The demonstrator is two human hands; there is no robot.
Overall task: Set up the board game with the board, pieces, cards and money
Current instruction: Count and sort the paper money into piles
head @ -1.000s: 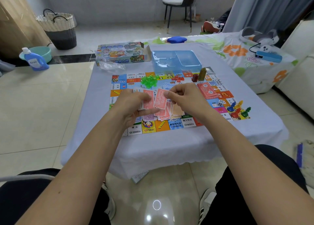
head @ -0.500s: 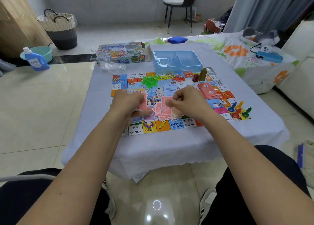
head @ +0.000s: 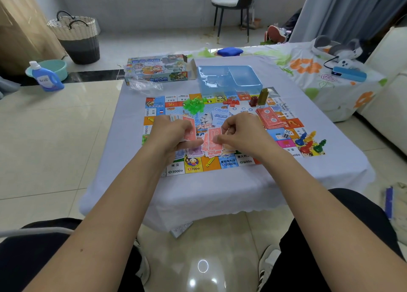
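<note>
- My tabletop, under a pale cloth, carries the game board at its middle.
- Far left: the game box; beside it, a blue tray.

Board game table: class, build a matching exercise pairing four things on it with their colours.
Things:
1. little houses
2. storage tray
3. dice
4. card stack

Colours:
A. white with black dots
B. red
C. green
D. light blue

Pairs: 1-C, 2-D, 3-A, 4-B
</note>
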